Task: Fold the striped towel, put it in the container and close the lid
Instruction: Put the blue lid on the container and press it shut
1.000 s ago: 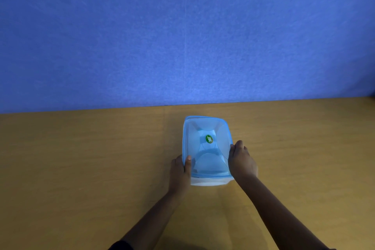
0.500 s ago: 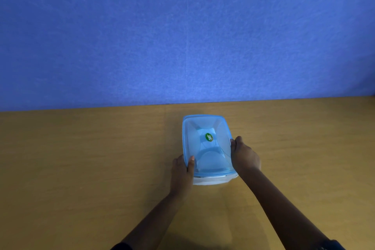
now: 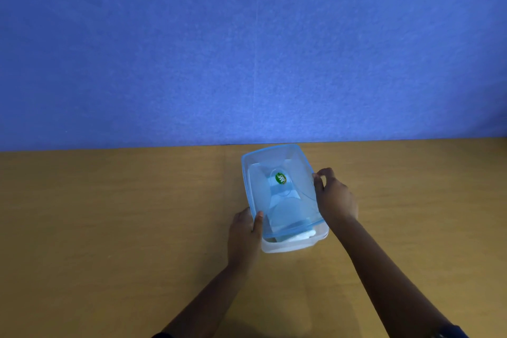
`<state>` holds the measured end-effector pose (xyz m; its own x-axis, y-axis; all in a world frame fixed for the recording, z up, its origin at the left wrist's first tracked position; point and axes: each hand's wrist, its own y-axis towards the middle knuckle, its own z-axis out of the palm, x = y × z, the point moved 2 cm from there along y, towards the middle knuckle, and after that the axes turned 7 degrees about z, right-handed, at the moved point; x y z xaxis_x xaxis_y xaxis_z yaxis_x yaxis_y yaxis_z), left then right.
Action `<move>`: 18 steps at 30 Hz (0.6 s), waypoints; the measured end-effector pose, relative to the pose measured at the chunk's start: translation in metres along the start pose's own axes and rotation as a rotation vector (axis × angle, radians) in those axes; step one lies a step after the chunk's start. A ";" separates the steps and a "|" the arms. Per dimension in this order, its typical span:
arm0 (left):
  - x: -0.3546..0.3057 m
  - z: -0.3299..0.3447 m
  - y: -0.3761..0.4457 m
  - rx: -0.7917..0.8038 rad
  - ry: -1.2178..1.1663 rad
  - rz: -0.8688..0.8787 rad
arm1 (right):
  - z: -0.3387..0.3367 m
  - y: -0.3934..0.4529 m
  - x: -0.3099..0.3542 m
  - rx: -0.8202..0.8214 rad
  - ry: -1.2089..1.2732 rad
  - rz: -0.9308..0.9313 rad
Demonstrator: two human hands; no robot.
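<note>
A clear plastic container (image 3: 293, 245) stands on the wooden table (image 3: 109, 214). Over it sits a translucent blue lid (image 3: 277, 162) with a green oval sticker (image 3: 280, 178), shifted toward the far side so the container's near end is uncovered. A white edge of the folded towel (image 3: 300, 236) shows in that gap; no stripes can be made out. My left hand (image 3: 244, 233) grips the lid's near left corner with the thumb on top. My right hand (image 3: 333, 196) holds the lid's right edge, fingers curled over it.
A blue wall (image 3: 247, 49) rises right behind the table's far edge, close to the container's far end. Bare wooden surface stretches left and right of the container.
The lid has slid away from me and turned slightly, exposing the container's near end and the towel's white edge. Both hands moved with it.
</note>
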<state>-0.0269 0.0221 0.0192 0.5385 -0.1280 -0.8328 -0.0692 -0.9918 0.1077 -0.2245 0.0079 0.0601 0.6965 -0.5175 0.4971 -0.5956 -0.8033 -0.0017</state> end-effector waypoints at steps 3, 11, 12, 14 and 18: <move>-0.005 -0.001 0.001 0.030 0.074 0.010 | 0.004 0.004 -0.007 0.049 -0.020 0.024; -0.008 -0.002 0.000 0.067 0.119 -0.062 | 0.020 -0.006 -0.026 0.088 0.005 0.019; -0.007 -0.002 -0.001 0.065 0.108 -0.083 | 0.021 -0.007 -0.028 0.083 0.014 0.019; -0.007 0.000 -0.002 0.053 0.076 -0.119 | 0.022 -0.008 -0.030 0.078 0.020 0.026; -0.008 0.001 -0.002 -0.011 -0.024 -0.155 | 0.023 -0.008 -0.032 0.081 0.012 0.057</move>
<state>-0.0317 0.0255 0.0252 0.5215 0.0269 -0.8528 0.0226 -0.9996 -0.0177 -0.2327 0.0246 0.0237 0.6572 -0.5602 0.5043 -0.5996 -0.7939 -0.1006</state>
